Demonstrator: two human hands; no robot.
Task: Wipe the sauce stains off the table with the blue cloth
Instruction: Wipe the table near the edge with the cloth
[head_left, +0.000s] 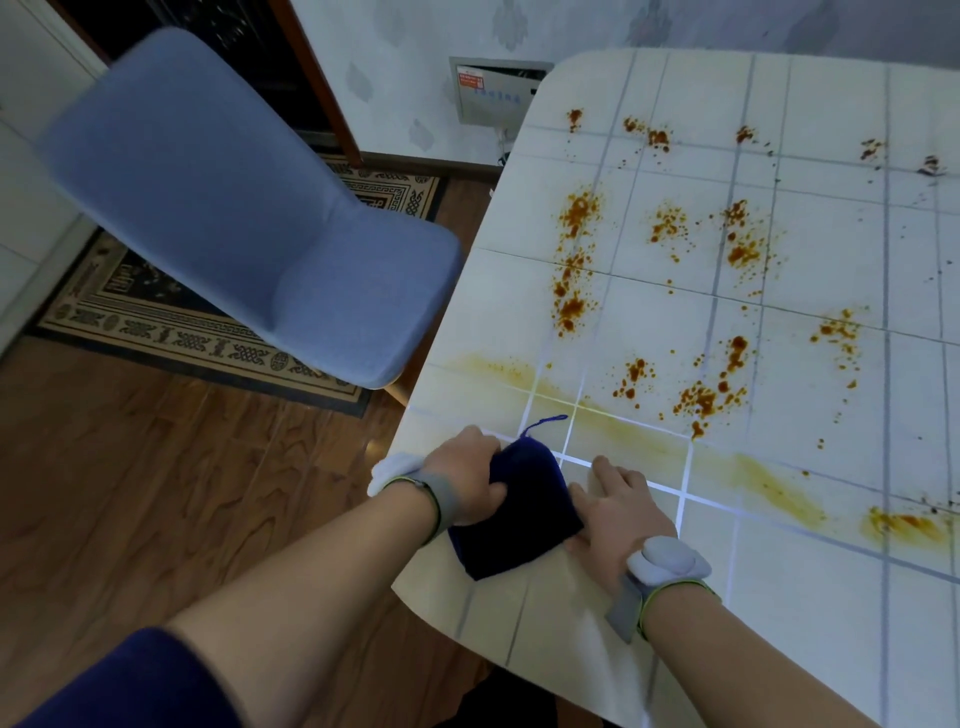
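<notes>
**Setting the cloth at the near corner**

My left hand (467, 480) has its fingers curled around the left edge of the blue cloth (519, 519), holding it bunched so that it makes a thick pad rather than a loose rag. My right hand (621, 504) lies flat with straight fingers against the cloth's right edge, gripping nothing; I think it is there to steady the cloth. The cloth sits on the near corner of the table (779, 597), its loop trailing forward. Just beyond it is a pale yellow smear (628, 434) across the tiles. Further out the sauce stains (576, 213) are thick orange-brown spatters, untouched, so most of the wiping is ahead of me. A blue chair (234, 208) stands off to the left.
</notes>
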